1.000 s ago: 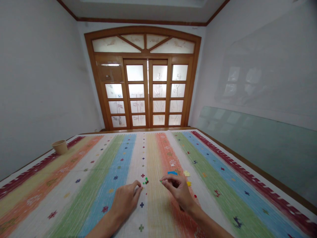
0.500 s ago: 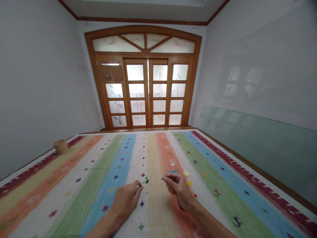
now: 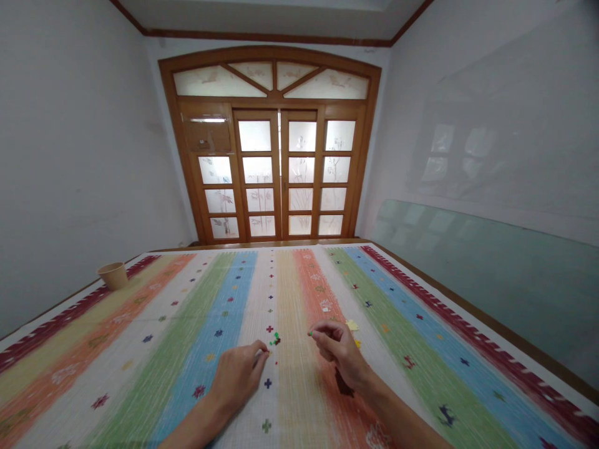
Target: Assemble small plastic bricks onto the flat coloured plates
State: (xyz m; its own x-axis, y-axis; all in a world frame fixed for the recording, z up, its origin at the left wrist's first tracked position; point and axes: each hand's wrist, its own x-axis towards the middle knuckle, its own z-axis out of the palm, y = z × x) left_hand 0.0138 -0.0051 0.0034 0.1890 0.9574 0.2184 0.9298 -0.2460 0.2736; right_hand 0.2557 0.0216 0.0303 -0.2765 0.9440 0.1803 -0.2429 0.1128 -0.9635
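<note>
My right hand [image 3: 340, 350] is raised a little over the cloth, its thumb and index finger pinching a tiny green piece [image 3: 311, 333]. To the left, my left hand [image 3: 241, 369] rests with curled fingers and thumb together; what they hold, if anything, is too small to make out. Just beyond its fingertips lies a small cluster of green pieces [image 3: 274, 340] with a dark reddish piece [image 3: 277, 341] among them. Partly behind my right hand are a pale yellow piece [image 3: 352, 325] and a brighter yellow piece [image 3: 358, 343].
A striped, patterned tablecloth [image 3: 187, 349] covers the table. Near its far left edge stands a brown paper cup [image 3: 113, 276]. A pale green glass panel [image 3: 468, 249] leans along the right wall, and wooden doors [image 3: 276, 174] close off the far end.
My right hand has shifted slightly and now covers the blue and red pieces that showed around it before. My left hand stays nearly still.
</note>
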